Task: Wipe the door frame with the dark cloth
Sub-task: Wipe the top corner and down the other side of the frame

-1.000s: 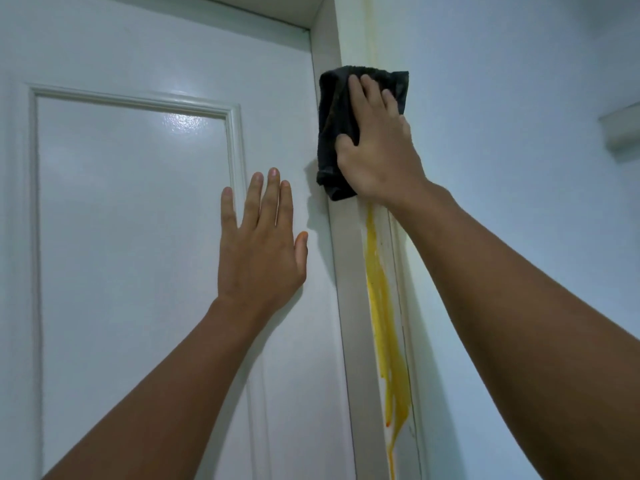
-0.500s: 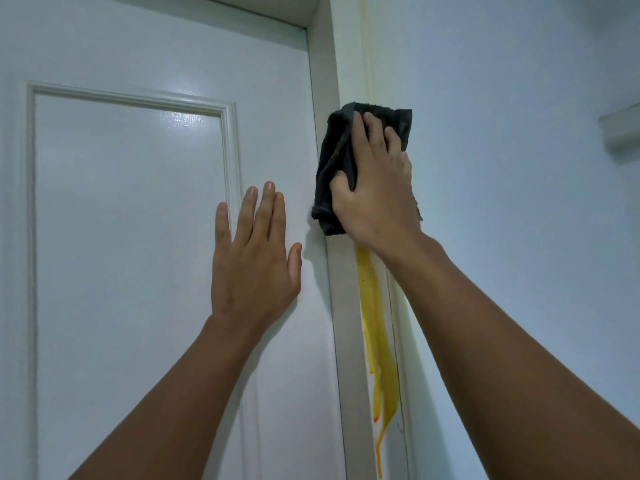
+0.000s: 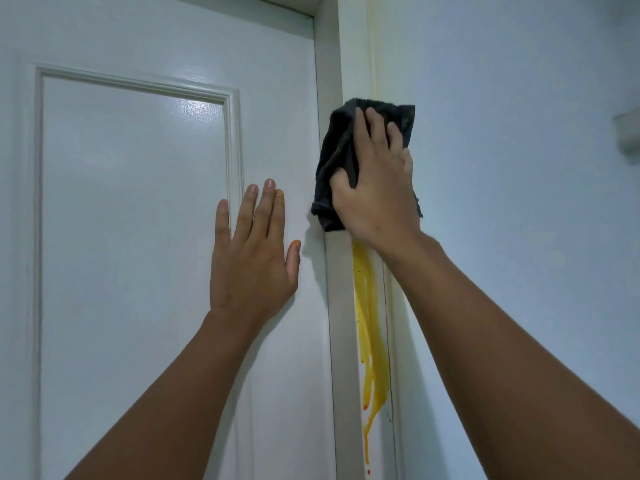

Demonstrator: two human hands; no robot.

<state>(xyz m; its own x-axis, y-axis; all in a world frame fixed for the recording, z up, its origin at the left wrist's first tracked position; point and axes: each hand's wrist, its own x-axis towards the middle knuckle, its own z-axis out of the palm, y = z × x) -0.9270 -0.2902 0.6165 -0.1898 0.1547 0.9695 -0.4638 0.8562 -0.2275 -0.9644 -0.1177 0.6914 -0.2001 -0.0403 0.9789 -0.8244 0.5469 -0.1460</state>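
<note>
The white door frame (image 3: 341,306) runs upright through the middle of the view. A yellow streak (image 3: 369,327) drips down it below my right hand. My right hand (image 3: 375,188) presses the dark cloth (image 3: 337,157) flat against the frame, fingers spread over it and thumb hooked on its left fold. Above the cloth the frame shows only a faint yellowish trace. My left hand (image 3: 252,258) lies flat and open on the white door (image 3: 138,237), just left of the frame, holding nothing.
A pale blue wall (image 3: 519,133) fills the right side. A small white fixture (image 3: 628,133) juts from it at the right edge. The door has a raised panel moulding (image 3: 232,140).
My right hand has slid the cloth down the frame, covering the top of the yellow streak. The view has shifted slightly; my left hand stays flat on the door.
</note>
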